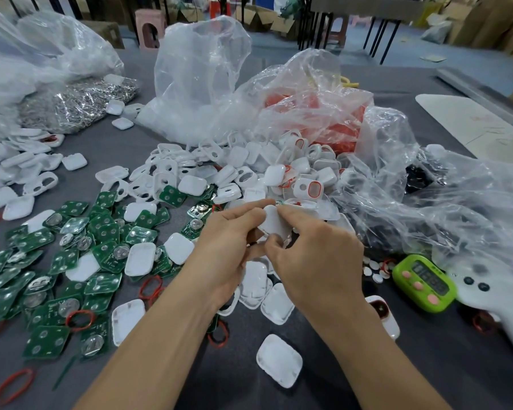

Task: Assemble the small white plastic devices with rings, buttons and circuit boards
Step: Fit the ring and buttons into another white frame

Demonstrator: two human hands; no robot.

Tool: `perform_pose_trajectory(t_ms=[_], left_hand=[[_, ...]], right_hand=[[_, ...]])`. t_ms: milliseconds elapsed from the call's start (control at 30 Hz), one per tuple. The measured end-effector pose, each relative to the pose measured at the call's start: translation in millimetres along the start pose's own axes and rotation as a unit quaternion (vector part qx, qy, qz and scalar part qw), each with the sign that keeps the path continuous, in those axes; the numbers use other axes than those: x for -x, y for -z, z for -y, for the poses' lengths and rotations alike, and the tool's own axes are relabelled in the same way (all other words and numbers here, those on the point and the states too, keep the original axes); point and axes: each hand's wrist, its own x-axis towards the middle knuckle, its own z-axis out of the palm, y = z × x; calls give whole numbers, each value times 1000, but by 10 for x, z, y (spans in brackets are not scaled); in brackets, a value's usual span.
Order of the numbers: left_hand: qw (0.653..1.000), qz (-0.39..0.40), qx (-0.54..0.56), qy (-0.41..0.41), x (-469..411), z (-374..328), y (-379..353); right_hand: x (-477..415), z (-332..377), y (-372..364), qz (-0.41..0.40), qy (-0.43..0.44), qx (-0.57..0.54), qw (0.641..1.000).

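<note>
Both hands meet over the middle of the grey table (225, 377). My left hand (224, 250) and my right hand (311, 258) pinch the same small white plastic device shell (274, 224) between thumbs and fingers. Green circuit boards (57, 258) with coin cells lie scattered to the left. White shell halves (139, 258) lie among them and under my wrists. A heap of white front covers with cut-outs (249, 170) sits behind the hands. Red rings (80, 319) lie loose on the table. Small white buttons (375, 269) lie to the right.
Crumpled clear plastic bags (202, 72) stand behind the heap, one holding red parts (332, 119). A bag of shiny metal pieces (80, 105) lies at the back left. A green timer (424, 282) and a white controller (492, 303) rest at the right.
</note>
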Motion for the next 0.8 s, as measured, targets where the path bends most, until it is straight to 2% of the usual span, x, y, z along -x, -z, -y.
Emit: perform_pose_trajectory(t_ms=[133,267,433,500,567,633,800], left_hand=[[1000,26,3,-12,19,14,-8],[1000,16,8,-19,20,-1,6],[999,4,-6,-39,26,12,18],[998,6,-27,-53,36,18,9],[996,22,-45,-72,53,25,-9],[993,40,-65,-87,87,27,-43],[973,15,-179,-145,123,25,-41]], right_hand=[[-2,0,-9,1,2,-6,1000],[20,1,-38,-35,28,-16,999],[3,-115,-58,-1,9,-144,990],[-35,-185,-61,29,-58,-249,966],[-98,-237,-60,54,-139,-362,920],[-133,-271,-64,79,-178,-422,885],[-134,-310,-76,101,-183,-436,875]])
